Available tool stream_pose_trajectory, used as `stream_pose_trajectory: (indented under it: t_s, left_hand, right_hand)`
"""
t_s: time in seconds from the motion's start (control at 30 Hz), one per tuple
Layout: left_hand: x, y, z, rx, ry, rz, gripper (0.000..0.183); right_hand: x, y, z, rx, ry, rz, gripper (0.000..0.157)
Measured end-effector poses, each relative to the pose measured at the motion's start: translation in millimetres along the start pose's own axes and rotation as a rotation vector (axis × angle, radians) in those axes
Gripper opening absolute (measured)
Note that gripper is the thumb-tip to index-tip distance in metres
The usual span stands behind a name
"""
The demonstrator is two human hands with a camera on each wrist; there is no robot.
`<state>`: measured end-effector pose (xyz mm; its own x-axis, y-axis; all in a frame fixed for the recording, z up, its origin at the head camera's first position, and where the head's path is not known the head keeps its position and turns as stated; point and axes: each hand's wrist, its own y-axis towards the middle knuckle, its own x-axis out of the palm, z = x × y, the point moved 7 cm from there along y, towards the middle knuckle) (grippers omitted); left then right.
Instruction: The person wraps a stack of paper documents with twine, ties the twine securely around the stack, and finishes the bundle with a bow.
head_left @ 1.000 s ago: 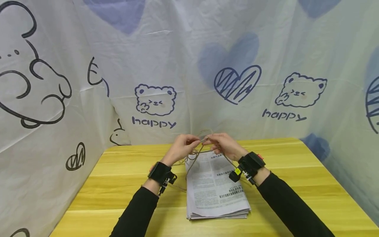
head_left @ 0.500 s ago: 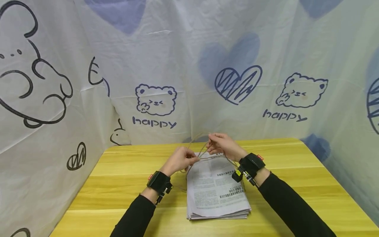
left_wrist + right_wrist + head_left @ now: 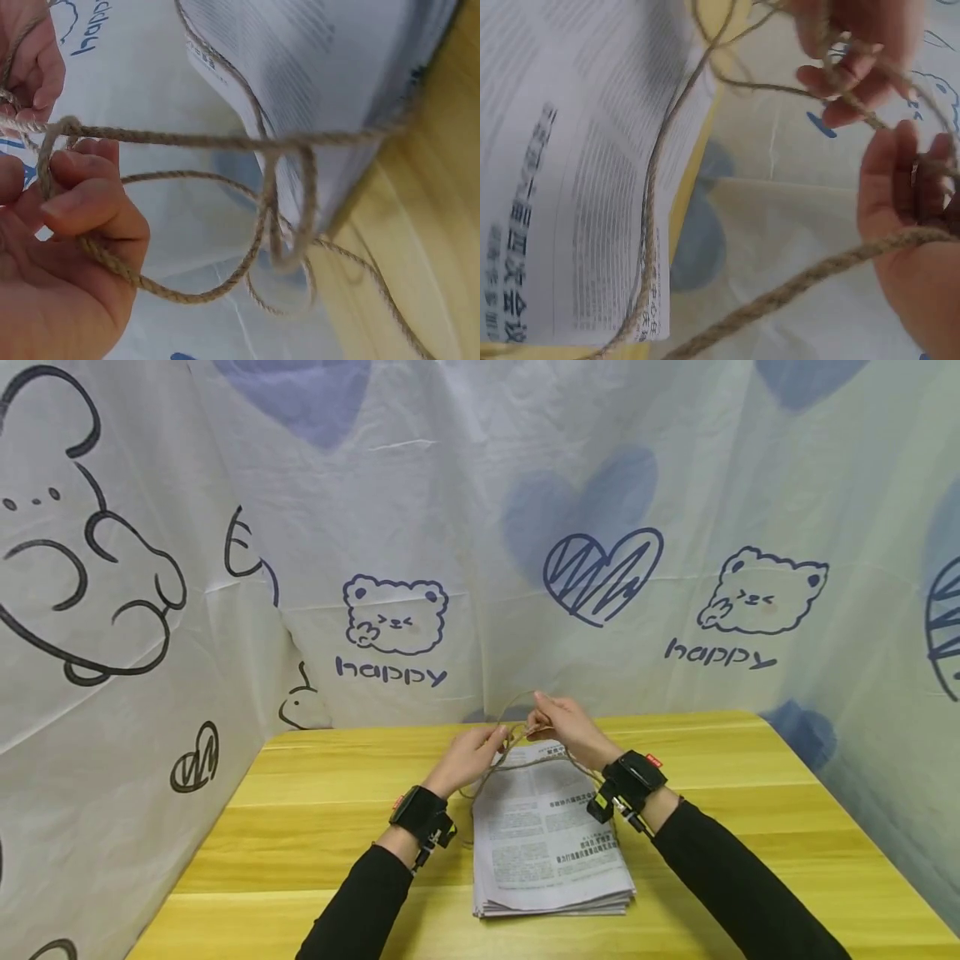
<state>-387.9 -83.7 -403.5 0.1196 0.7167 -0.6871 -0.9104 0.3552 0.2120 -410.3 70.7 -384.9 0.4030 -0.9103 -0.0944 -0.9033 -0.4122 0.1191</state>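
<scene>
A stack of newspapers lies on the table with brown twine across its far part. My left hand, above the stack's far left corner, pinches a loop of twine between thumb and fingers. Close by on the right, my right hand is raised over the far edge with its fingers curled on another stretch of twine. Strands cross between both hands, and a small loop hangs below them in the left wrist view. The exact crossing is partly hidden by my fingers.
The yellow wood-grain table extends to both sides of the stack. A white cloth printed with hearts and bears hangs behind and beside it. A loose twine tail trails off past the stack's left side.
My left hand first drops toward the stack's left edge, then rises back beside my right hand, still with twine. My right hand shifts slightly right. The newspapers stay in place.
</scene>
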Motion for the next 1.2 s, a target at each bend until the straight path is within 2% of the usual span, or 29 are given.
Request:
stream_pose_trajectory:
  t_s: [0.07, 0.13, 0.23, 0.3, 0.37, 0.4, 0.5, 0.63, 0.73, 0.83, 0.87, 0.97, 1.03, 1.1, 1.2]
  left_hand:
    - [2.7, 1.8, 1.1, -0.001, -0.026, -0.009, 0.032]
    - [4.9, 2.7, -0.2, -0.015, -0.104, -0.020, 0.026]
    - [6.5, 1.7, -8.3, -0.086, -0.362, -0.042, 0.023]
    - [4.7, -0.3, -15.8, -0.147, -0.562, -0.049, 0.026]
    - [0.4, -3.5, -24.2, -0.204, -0.720, -0.041, 0.029]
    - [-3.2, -5.5, -28.7, -0.229, -0.765, -0.027, 0.030]
    - [-16.9, -11.6, -40.1, -0.258, -0.875, 0.019, 0.035]
    - [-32.5, -20.2, -52.9, -0.263, -0.987, 0.029, 0.038]
    - [-39.3, -27.9, -61.9, -0.287, -0.978, 0.010, 0.037]
    - [-48.4, -35.1, -70.2, -0.296, -0.848, 0.011, 0.032]
    - [-51.8, -37.3, -72.2, -0.285, -0.794, 0.004, 0.030]
    - [-60.3, -42.8, -78.0, -0.252, -0.644, -0.020, 0.025]
    - [-63.7, -46.2, -80.7, -0.227, -0.578, -0.046, 0.024]
    - [-66.1, -49.1, -82.8, -0.209, -0.550, -0.070, 0.026]
    - [-70.8, -56.2, -86.5, -0.188, -0.549, -0.092, 0.033]
  right_hand:
    - [1.5, 0.4, 1.1, 0.004, 0.022, -0.030, 0.049]
    - [0.9, 0.8, 3.2, 0.012, 0.039, -0.038, 0.049]
    - [-3.8, -0.5, 6.6, 0.018, 0.091, -0.028, 0.046]
    - [-9.7, -3.5, 8.6, 0.016, 0.169, -0.012, 0.043]
    - [-16.3, -9.0, 9.7, 0.003, 0.278, -0.017, 0.042]
    - [-20.3, -12.0, 10.3, 0.000, 0.348, -0.021, 0.042]
    - [-35.3, -20.1, 11.8, -0.005, 0.594, -0.034, 0.043]
    - [-60.8, -26.8, 14.0, -0.004, 0.920, -0.014, 0.043]
    - [-80.7, -31.0, 17.2, -0.023, 1.101, -0.021, 0.044]
    - [-99.7, -35.7, 18.2, -0.066, 1.174, -0.060, 0.046]
    - [-105.2, -37.3, 17.6, -0.083, 1.180, -0.073, 0.046]
    - [-120.3, -42.8, 15.9, -0.119, 1.109, -0.070, 0.046]
    - [-129.1, -46.1, 15.7, -0.126, 1.064, -0.054, 0.046]
    - [-138.5, -49.3, 16.3, -0.130, 1.030, -0.038, 0.046]
    - [-151.3, -52.5, 16.9, -0.136, 1.073, -0.031, 0.046]
